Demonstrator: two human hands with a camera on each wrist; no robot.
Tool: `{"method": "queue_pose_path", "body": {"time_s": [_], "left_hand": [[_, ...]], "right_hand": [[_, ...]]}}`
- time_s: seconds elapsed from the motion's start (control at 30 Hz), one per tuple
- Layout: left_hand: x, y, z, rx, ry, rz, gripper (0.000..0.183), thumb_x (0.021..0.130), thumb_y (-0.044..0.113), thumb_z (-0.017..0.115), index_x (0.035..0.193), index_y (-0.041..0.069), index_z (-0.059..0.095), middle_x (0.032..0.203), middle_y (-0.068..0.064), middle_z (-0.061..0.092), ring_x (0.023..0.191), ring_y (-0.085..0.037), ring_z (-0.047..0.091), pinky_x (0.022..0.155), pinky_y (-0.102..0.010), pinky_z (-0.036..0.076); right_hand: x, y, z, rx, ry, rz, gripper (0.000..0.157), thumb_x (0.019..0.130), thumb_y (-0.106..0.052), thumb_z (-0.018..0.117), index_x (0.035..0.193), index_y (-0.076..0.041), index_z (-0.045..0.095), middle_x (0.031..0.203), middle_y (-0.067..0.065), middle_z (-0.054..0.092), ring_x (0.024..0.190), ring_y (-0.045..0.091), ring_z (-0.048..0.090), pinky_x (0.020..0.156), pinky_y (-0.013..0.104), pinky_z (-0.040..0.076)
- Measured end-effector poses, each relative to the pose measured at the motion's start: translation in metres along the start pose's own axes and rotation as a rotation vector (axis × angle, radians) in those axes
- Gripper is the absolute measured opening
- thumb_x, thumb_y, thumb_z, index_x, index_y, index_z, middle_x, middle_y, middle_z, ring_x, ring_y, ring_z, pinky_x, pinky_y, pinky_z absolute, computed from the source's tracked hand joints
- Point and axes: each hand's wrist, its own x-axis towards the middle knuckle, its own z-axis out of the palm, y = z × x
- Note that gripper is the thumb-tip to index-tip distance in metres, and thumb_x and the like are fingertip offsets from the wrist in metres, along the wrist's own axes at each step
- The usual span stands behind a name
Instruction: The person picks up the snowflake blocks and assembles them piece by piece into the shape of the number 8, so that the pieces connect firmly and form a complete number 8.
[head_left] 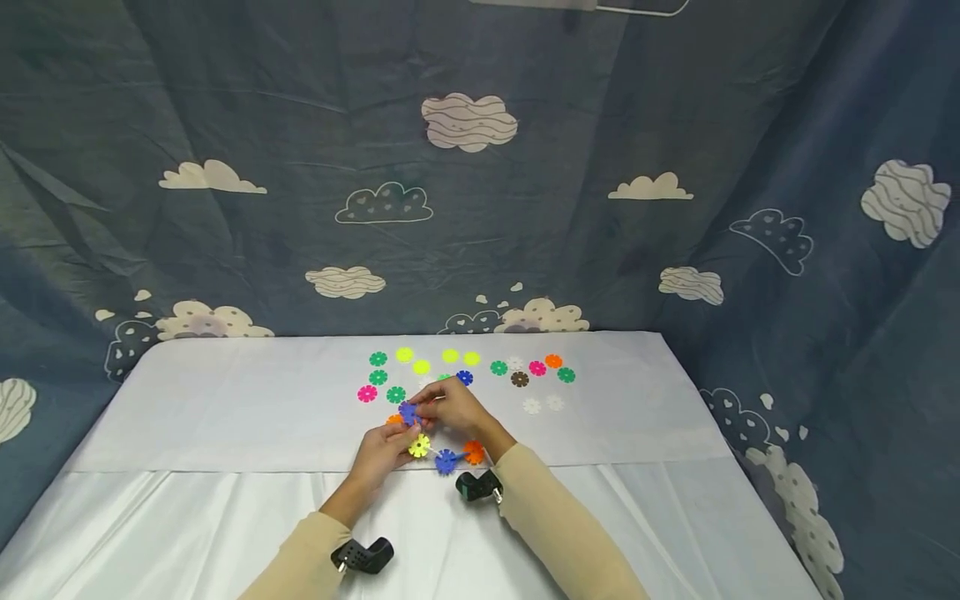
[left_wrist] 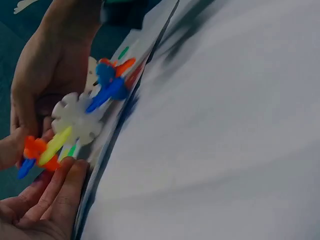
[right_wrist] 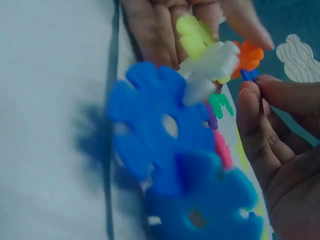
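A chain of slotted plastic flower discs hangs from my two hands, just above the table. In the left wrist view it includes a white disc, a yellow disc and an orange disc. My left hand holds the chain at the orange end, between thumb and fingers. Between thumb and forefinger, my right hand pinches a blue disc whose edge meets the orange one. Toward the chain's other end are linked blue discs and another orange disc.
Loose discs lie on the white-covered table behind my hands: green discs, yellow discs, a brown disc, pink, white and others. A dark cloud-patterned curtain stands along the table's back edge.
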Motion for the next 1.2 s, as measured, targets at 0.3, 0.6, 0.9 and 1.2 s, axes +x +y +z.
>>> {"method": "queue_pose_path", "body": {"time_s": [0.3,0.6,0.9,1.2], "left_hand": [[0.001,0.002,-0.009,-0.001,0.026,-0.036,0.019,0.096,0.008,0.058,0.103,-0.011,0.057,0.087,-0.010,0.069,0.076,-0.013,0.064,0.070,-0.025,0.059],[0.000,0.001,-0.011,0.016,0.029,-0.055,0.016,0.096,0.004,0.056,0.100,-0.012,0.058,0.084,-0.011,0.067,0.074,-0.014,0.065,0.069,-0.027,0.059],[0.002,0.002,-0.015,0.030,0.018,-0.085,0.015,0.097,0.005,0.055,0.101,-0.010,0.058,0.091,-0.015,0.066,0.076,-0.015,0.063,0.072,-0.026,0.059],[0.004,0.002,-0.015,0.033,0.018,-0.124,0.016,0.097,0.006,0.055,0.102,-0.009,0.058,0.092,-0.015,0.066,0.077,-0.014,0.064,0.073,-0.027,0.059]], "right_hand": [[-0.008,0.004,0.004,0.058,-0.077,-0.004,0.013,0.086,0.007,0.065,0.098,0.006,0.069,0.081,0.012,0.070,0.061,0.014,0.062,0.061,0.030,0.059],[-0.013,0.007,-0.028,-0.056,-0.006,-0.029,0.016,0.087,-0.002,0.069,0.102,0.004,0.070,0.085,0.008,0.070,0.068,0.017,0.061,0.063,0.030,0.057],[-0.047,0.047,-0.111,-0.412,0.353,0.149,0.017,0.080,-0.007,0.077,0.096,-0.003,0.072,0.085,0.006,0.067,0.076,0.018,0.056,0.070,0.029,0.050],[-0.066,0.057,-0.134,-0.575,0.314,0.253,0.022,0.078,-0.012,0.081,0.094,-0.003,0.069,0.089,0.007,0.064,0.088,0.023,0.055,0.086,0.039,0.049]]}}
